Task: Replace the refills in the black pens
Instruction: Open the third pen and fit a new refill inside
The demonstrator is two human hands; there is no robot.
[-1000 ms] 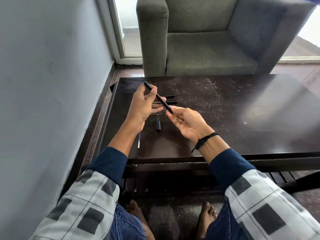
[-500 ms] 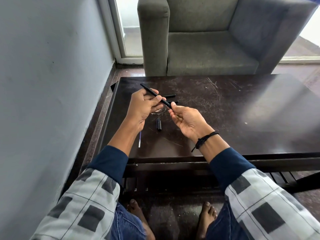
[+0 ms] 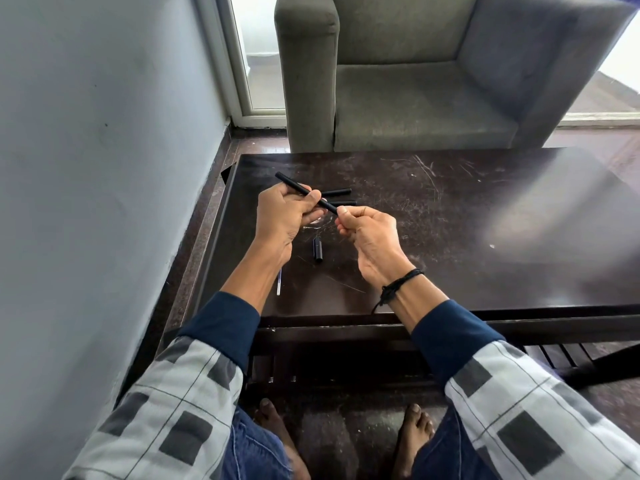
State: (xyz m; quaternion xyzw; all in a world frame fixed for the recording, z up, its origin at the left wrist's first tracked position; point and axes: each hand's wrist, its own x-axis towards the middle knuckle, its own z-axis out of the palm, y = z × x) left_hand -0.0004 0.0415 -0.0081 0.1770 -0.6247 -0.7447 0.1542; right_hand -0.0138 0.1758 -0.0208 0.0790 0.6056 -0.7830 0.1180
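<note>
Black is shown on the held pen [image 3: 304,192], on the farther lying pen [image 3: 337,192], the nearer lying pen [image 3: 344,203] and the cap [image 3: 318,249]. The refill [image 3: 278,284] is seen as pale with a blue tinge. The worktop [image 3: 467,237] is coloured dark brown and marked with pale scratches. The sleeves [image 3: 180,393] are patterned light grey with thin dark lines and dark grey squares; navy is shown on the cuffs [image 3: 228,323], blue on the jeans [image 3: 256,452], black on the wrist cord [image 3: 398,284]. The armchair [image 3: 415,109] is coloured grey-green, the wall [image 3: 104,150] pale blue-grey.
</note>
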